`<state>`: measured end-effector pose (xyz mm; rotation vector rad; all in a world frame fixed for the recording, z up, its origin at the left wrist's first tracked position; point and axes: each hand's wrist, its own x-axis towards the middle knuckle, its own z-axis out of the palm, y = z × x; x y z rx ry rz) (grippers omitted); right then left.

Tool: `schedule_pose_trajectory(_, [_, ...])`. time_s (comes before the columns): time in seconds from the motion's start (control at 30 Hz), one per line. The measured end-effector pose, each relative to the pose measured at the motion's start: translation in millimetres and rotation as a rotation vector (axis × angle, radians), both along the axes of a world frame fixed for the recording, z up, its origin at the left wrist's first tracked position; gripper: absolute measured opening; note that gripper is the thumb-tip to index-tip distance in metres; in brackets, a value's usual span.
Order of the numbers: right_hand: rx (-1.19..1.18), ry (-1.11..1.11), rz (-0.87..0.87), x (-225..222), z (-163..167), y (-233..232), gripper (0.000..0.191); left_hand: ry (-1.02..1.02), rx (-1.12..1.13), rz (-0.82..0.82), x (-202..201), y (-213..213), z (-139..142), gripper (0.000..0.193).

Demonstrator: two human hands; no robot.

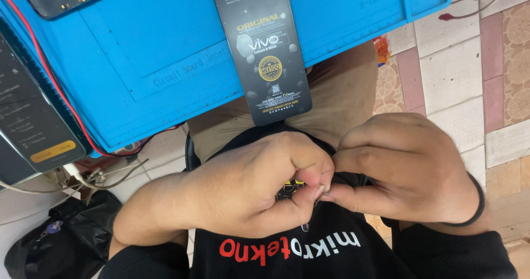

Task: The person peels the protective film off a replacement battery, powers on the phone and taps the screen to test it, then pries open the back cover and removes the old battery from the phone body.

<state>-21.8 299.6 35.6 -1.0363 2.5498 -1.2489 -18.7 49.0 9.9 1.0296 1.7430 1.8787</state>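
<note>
Black shirt (pixel 309 251), black wristband (pixel 476 204)

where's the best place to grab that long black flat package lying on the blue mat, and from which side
Probably the near end of the long black flat package, which sticks out past the edge of the blue work mat above the lap. Coming from below and in front, fingers could pinch top and underside there. The rest lies flat on the mat, leaving no gap beneath.
</note>
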Motion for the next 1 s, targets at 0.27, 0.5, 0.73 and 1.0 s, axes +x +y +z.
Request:
schedule_pose_trajectory(0.27, [0.024, 0.015, -0.027, 2, -2, 1, 0.035, -0.197, 0.064, -0.026, 6, -2, -9, 0.025])
schedule_pose_trajectory(0.5, [0.029, -0.004, -0.042, 1, -2, 0, 0.034, -0.305, 0.144, -0.017, 9, -4, -17, 0.023])
schedule_pose_trajectory(0.73, [0.057, -0.027, -0.072, 2, -1, 0, 0.034, -0.377, 0.22, -0.019, 9, -7, -20, 0.036])
schedule_pose_trajectory(1.0, [0.059, -0.022, -0.079, 2, 0, 0, 0.034, -0.334, 0.212, 0.057, 7, -14, -12, 0.056])
